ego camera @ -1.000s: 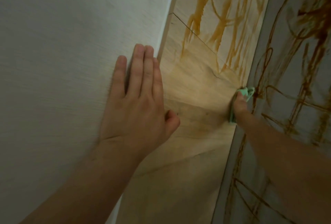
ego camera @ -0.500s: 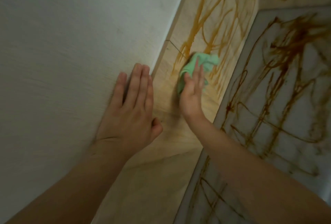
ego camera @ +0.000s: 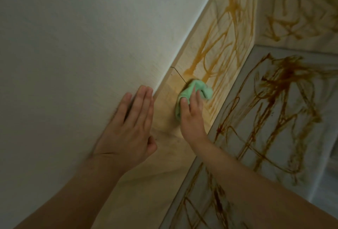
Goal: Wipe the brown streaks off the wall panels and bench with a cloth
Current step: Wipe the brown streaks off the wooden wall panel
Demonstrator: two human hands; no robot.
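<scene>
Wood of the wall panel point(ego camera: 146, 183) looks clean nearest the person. The left hand point(ego camera: 131, 124) lies flat on the white wall point(ego camera: 73, 45), fingers straight and together. Just right of it, the right hand point(ego camera: 192, 117) presses the green cloth point(ego camera: 195, 91) onto the panel with fairly straight fingers. The brown streaks point(ego camera: 190, 70) start at the cloth's far edge and run away along the panel, so the next stroke likely goes farther. The counter point(ego camera: 321, 148) at right carries darker streaks.

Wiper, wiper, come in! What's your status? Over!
Left hand flat on white wall. Right hand presses green cloth on wood panel. Brown streaks above cloth and across bench. Nothing blocks the wipe.
</scene>
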